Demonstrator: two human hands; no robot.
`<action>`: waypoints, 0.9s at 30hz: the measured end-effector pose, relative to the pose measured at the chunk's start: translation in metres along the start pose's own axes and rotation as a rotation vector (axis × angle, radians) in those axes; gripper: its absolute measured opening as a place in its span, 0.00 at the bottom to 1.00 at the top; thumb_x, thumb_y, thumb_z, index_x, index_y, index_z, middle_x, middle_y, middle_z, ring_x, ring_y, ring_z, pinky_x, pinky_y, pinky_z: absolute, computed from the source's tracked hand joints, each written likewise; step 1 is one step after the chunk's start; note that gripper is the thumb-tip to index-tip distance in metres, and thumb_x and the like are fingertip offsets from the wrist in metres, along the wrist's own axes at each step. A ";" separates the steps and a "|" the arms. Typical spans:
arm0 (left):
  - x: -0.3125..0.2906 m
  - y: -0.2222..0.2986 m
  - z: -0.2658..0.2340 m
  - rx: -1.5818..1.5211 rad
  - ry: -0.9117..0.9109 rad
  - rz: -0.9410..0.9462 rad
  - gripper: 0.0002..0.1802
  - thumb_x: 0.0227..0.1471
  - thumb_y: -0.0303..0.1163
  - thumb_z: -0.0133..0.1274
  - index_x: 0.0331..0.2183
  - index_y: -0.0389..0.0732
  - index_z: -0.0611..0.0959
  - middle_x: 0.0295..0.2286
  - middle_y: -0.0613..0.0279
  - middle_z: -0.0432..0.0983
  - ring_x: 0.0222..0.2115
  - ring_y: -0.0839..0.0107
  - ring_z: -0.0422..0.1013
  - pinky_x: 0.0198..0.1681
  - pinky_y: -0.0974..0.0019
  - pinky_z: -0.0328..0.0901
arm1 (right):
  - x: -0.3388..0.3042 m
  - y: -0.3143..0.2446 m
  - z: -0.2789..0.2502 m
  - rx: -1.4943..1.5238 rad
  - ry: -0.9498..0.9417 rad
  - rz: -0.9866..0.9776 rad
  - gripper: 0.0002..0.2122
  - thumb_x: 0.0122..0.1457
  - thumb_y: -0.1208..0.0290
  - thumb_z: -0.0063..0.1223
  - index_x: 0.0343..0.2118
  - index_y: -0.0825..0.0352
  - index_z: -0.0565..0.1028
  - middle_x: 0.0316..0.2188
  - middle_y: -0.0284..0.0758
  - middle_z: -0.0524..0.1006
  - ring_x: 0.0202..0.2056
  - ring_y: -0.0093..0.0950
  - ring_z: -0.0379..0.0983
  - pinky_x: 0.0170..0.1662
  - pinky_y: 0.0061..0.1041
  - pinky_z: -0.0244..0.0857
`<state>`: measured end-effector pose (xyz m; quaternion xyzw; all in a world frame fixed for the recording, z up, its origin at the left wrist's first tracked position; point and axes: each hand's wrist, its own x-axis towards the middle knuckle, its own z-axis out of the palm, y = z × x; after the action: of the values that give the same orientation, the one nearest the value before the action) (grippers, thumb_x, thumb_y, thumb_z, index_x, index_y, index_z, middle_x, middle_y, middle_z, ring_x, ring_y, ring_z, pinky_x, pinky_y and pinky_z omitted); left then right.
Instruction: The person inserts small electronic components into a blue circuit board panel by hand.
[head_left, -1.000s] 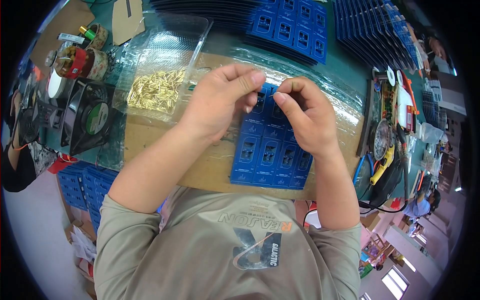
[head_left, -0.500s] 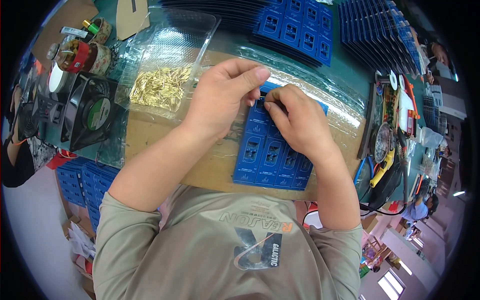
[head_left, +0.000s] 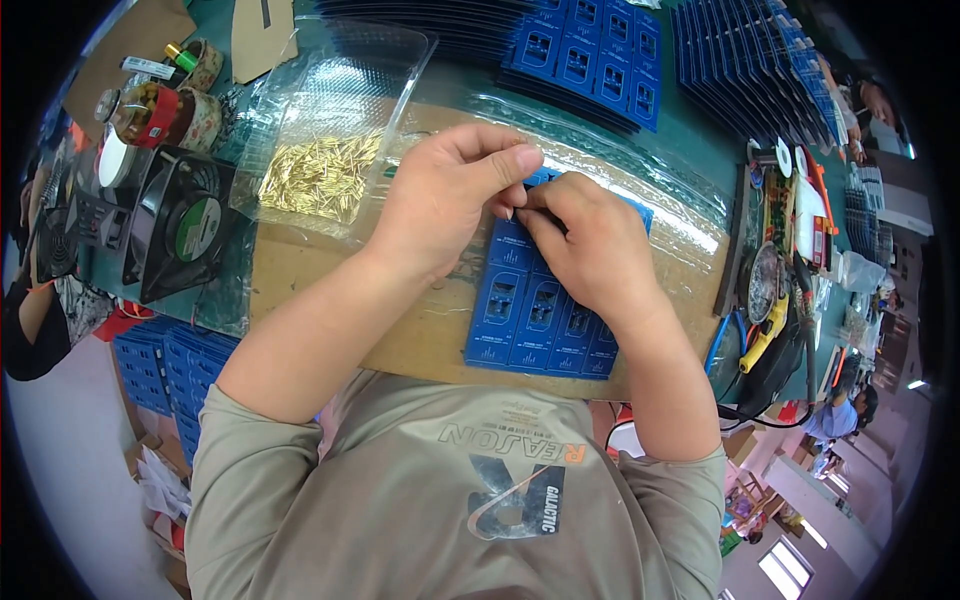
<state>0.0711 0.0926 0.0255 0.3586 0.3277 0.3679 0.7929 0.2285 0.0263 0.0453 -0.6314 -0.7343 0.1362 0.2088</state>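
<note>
A blue circuit board panel [head_left: 540, 305] with repeated cut-out sections lies on a brown work board [head_left: 400, 340] in front of me. Above its far left part, my left hand [head_left: 445, 195] is closed, thumb pressed against the forefinger. My right hand [head_left: 595, 240] is pinched over the far part of the same panel, its fingertips close beside the left ones. Whatever the fingertips hold is too small and hidden to name. To the left, a clear plastic tray [head_left: 345, 95] contains a heap of thin gold-coloured pins [head_left: 315, 178].
Stacked blue panels [head_left: 585, 65] stand at the back, with an upright row of more panels [head_left: 750, 75] to their right. A black fan [head_left: 185, 225] and a jar [head_left: 150, 115] are at left. Tools, one a yellow-handled one [head_left: 765, 338], lie at right.
My right hand has shifted slightly left and its fingertips have closed in on the left hand's. The left hand has dropped a little. The panel has barely moved.
</note>
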 end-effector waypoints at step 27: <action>-0.011 0.000 0.011 0.699 0.017 0.213 0.09 0.50 0.32 0.60 0.32 0.37 0.84 0.25 0.60 0.79 0.25 0.75 0.73 0.30 0.70 0.67 | 0.004 -0.007 -0.036 0.108 0.075 0.066 0.05 0.55 0.70 0.55 0.33 0.64 0.77 0.30 0.37 0.76 0.31 0.38 0.74 0.34 0.34 0.68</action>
<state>0.0737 0.0801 0.0342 0.6370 0.4010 0.3171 0.5769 0.2392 0.0273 0.0801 -0.6476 -0.6964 0.1584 0.2654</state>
